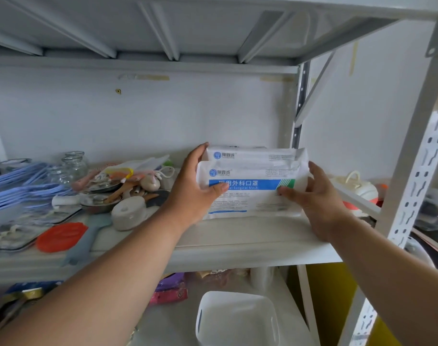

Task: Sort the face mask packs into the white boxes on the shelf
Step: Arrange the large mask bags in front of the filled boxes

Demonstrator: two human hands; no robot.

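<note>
The left hand (193, 186) grips the left end of the front mask pack (250, 196), thumb across its face and fingers curled behind. The right hand (312, 196) pinches the pack's right end, thumb in front. A second pack (250, 154) stands just behind, touching the first. Both stand upright on the white shelf (237, 240), set back from its front edge, with bare shelf in front. Clutter (128, 186) crowds the left side; the shelf post (412, 158) stands to the right. A white box (237, 318) sits on the shelf below.
</note>
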